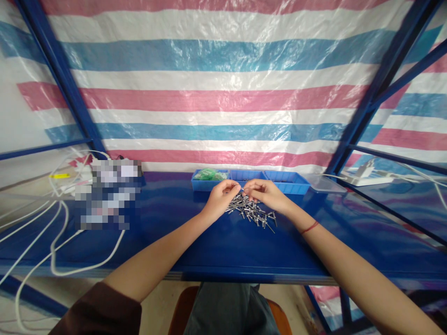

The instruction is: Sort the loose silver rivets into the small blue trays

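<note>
A loose pile of small metal rivets lies on the blue table just in front of me. Both hands hover over the far side of the pile, fingertips almost meeting. My left hand is pinched closed, fingers curled, on a thin metal pin that pokes out toward the right. My right hand is also pinched, thumb and fingers together at the same spot, on a small piece too tiny to name. A red string circles my right wrist.
A row of blue plastic bins stands behind the pile; the left one holds green parts. A clear lid lies to their right. White cables and a blurred-out box sit left. A striped tarp hangs behind.
</note>
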Demonstrator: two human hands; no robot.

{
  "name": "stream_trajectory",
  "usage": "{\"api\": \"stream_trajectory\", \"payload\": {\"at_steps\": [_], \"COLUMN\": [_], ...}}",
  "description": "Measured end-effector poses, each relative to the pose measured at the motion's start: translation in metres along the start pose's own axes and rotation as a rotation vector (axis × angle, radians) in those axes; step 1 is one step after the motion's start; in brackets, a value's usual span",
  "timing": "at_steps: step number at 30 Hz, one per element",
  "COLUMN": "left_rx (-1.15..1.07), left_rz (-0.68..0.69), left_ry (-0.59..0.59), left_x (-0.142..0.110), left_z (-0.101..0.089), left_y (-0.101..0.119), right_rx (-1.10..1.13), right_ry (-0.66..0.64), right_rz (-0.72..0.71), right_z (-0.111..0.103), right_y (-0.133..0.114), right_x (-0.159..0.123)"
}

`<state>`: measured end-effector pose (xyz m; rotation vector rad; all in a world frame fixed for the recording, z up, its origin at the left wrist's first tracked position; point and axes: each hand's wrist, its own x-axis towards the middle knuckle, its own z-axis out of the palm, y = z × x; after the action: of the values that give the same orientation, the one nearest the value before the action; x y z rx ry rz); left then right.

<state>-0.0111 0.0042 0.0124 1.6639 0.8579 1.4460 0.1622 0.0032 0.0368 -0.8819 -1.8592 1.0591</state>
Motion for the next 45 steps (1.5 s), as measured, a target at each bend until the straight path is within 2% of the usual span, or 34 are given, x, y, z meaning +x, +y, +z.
{"api": "stream_trajectory", "payload": {"at_steps": [11, 18, 22, 26, 29, 33, 36, 39, 42, 45], "left_rx": [0.024, 0.034, 0.045, 0.069, 0.1, 0.149, 0.241, 0.404, 0.529, 0.606], "left_rz": [0.013, 0.039, 0.061, 0.077, 0.048, 0.02, 0.014, 0.076, 0.194, 0.272], "left_ry": [-0.068, -0.074, -0.074, -0.049, -0.066, -0.125, -0.123, -0.174, -0.296, -0.405], "left_x": [-0.003, -0.003, -0.003, -0.001, 0.0, 0.0, -0.002, -0.005, -0.008, -0.01], "left_z": [0.0, 0.0, 0.0, -0.001, -0.002, -0.002, -0.002, -0.003, -0.004, -0.004], "left_y": [0.004, 0.005, 0.005, 0.003, 0.0, -0.004, -0.004, -0.001, 0.004, 0.007], "right_rx": [-0.047, -0.021, 0.001, 0.03, -0.035, -0.173, -0.243, -0.259, -0.285, -0.503], "right_ry": [-0.064, -0.106, -0.086, 0.039, 0.141, 0.181, 0.24, 0.45, 0.706, 0.906], "right_rz": [0.04, 0.011, 0.006, -0.018, -0.074, -0.127, -0.126, -0.089, -0.042, 0.073], "right_z": [0.006, 0.004, 0.003, 0.003, 0.002, -0.001, -0.01, -0.033, -0.064, -0.09], "right_y": [-0.011, -0.004, -0.004, -0.004, -0.004, -0.004, -0.002, 0.006, 0.019, 0.033], "right_x": [-0.003, -0.003, -0.002, -0.001, -0.001, 0.0, 0.002, 0.005, 0.006, 0.0]}}
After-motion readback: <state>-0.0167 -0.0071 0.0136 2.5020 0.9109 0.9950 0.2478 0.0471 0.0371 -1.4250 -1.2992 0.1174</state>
